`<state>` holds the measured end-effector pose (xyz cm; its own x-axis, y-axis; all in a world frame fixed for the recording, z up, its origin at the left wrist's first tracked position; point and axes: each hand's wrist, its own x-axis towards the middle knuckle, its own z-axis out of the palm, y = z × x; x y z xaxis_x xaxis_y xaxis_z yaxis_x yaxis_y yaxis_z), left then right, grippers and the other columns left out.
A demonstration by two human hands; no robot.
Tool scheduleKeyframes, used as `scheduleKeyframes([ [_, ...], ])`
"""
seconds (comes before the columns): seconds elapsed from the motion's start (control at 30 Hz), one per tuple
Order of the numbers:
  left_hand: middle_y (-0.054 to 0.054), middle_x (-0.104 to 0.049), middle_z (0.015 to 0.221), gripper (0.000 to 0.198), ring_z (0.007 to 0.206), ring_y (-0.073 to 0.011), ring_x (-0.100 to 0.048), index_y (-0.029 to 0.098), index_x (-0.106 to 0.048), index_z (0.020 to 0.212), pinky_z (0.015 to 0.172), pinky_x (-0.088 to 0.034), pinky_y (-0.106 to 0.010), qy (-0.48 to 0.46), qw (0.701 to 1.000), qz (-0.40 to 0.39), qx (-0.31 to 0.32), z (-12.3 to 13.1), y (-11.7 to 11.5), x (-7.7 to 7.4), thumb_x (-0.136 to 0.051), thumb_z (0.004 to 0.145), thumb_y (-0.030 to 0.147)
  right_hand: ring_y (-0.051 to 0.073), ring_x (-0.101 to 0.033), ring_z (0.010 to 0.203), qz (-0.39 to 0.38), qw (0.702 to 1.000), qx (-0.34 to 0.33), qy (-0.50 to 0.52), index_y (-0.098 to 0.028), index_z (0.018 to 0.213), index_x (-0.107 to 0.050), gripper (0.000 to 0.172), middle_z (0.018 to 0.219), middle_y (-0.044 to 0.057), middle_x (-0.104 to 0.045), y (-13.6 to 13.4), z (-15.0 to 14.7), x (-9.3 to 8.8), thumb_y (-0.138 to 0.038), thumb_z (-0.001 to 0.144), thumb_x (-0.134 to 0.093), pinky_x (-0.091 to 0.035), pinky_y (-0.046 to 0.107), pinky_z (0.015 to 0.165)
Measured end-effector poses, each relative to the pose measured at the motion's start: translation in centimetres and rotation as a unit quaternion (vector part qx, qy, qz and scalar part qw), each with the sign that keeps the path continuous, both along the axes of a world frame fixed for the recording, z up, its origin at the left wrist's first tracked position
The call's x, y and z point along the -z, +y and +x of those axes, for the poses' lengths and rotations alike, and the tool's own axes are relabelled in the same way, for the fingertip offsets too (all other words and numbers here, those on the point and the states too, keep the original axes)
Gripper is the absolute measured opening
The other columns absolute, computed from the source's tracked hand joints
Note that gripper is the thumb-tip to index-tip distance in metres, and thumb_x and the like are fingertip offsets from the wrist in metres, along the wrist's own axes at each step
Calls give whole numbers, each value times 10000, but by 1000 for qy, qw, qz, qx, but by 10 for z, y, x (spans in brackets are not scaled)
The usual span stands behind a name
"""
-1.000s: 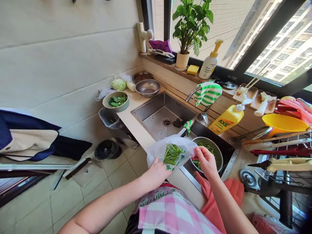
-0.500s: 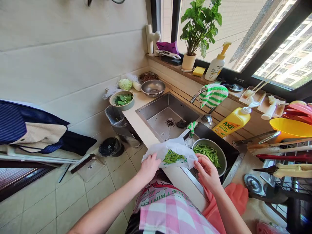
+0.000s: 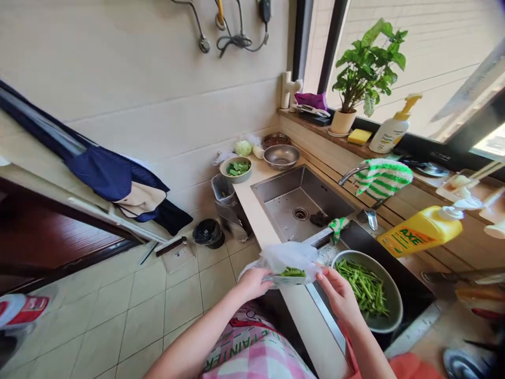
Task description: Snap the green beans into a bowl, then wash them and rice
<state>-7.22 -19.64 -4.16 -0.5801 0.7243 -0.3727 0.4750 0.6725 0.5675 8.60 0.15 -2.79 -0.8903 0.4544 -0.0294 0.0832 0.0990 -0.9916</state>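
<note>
A thin, whitish plastic bag (image 3: 290, 256) is stretched between my two hands above the counter's front edge. Cut green vegetable pieces (image 3: 292, 272) show in its mouth. My left hand (image 3: 254, 281) grips the left side of the bag, fingers closed on the film. With thumb and fingers pinched, my right hand (image 3: 335, 289) holds the bag's right edge. Just beyond that hand, a grey bowl (image 3: 399, 310) full of cut green stems (image 3: 363, 287) stands in the dark right-hand basin.
A steel sink (image 3: 276, 210) lies ahead, with a metal bowl (image 3: 281, 157) and a bowl of leaves (image 3: 236, 176) behind it. A yellow detergent bottle (image 3: 422, 229) leans at the right. Bins (image 3: 231, 205) stand on the floor at left.
My view has swung left, so the scene sits further right. The bag's mouth has narrowed, showing less of the green pieces. Both hands still hold it.
</note>
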Motion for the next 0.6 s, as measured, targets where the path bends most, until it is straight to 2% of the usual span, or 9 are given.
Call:
scheduleKeyframes([
  [0.07,-28,-665,704,278,661,-165,-584,190,-703,868,607,-411,-258,-19,998,61,-4,-10,1,-11,-453,796,288,280,-361,1252,59,998,-12,21,-240,984,-594,302,1272,95,-506,2,-3,3,-416,740,-606,-292,431,1024],
  [0.13,4,-600,577,293,528,-111,-503,166,-709,823,519,-365,-216,-32,993,113,1,-22,2,-26,-439,808,278,299,-324,1271,118,993,6,29,-267,1225,-462,670,1334,103,-430,5,-12,11,-393,619,-719,-276,453,1030],
  [0.2,21,-537,512,280,465,-84,-424,152,-710,806,473,-321,-203,-39,985,164,25,-33,4,-42,-470,802,298,297,-436,1180,144,989,37,16,-269,1369,-242,974,1262,117,-482,4,-30,21,-388,553,-760,-336,467,981],
  [0.23,23,-525,505,272,461,-79,-408,153,-710,793,471,-314,-201,-34,982,184,40,-38,7,-50,-482,800,301,281,-515,1080,140,989,47,4,-256,1386,-188,1012,1167,108,-545,2,-43,25,-394,558,-753,-382,460,934],
  [0.27,20,-526,512,266,471,-79,-408,155,-709,784,479,-319,-202,-27,977,204,54,-43,9,-56,-486,802,299,257,-573,960,125,991,46,-7,-242,1378,-209,967,1048,84,-597,-3,-58,27,-404,581,-732,-428,439,877],
  [0.33,6,-556,559,259,518,-88,-445,154,-702,821,523,-354,-206,-26,966,247,71,-56,14,-66,-488,810,299,215,-602,762,74,997,11,-17,-217,1260,-410,709,843,42,-634,-19,-94,25,-419,636,-678,-483,376,757],
  [0.43,-38,-627,766,288,685,-119,-538,152,-648,990,665,-424,-226,-77,941,323,64,-95,9,-75,-480,828,322,192,-586,690,-7,999,-47,-1,-200,940,-592,353,754,34,-640,-49,-156,10,-402,654,-644,-486,298,642],
  [0.5,-74,-621,963,319,851,-149,-561,155,-587,1078,777,-436,-256,-125,918,374,28,-141,-6,-80,-467,840,331,167,-562,620,-70,997,-17,10,-200,828,-574,265,692,13,-622,-65,-202,0,-399,659,-623,-464,265,563],
  [0.6,-106,-569,1111,389,1015,-191,-533,167,-484,1185,863,-430,-310,-164,889,426,-40,-228,-43,-81,-478,834,336,138,-514,498,-181,982,56,21,-209,770,-522,248,576,-20,-560,-80,-275,-6,-433,679,-576,-431,254,483],
])
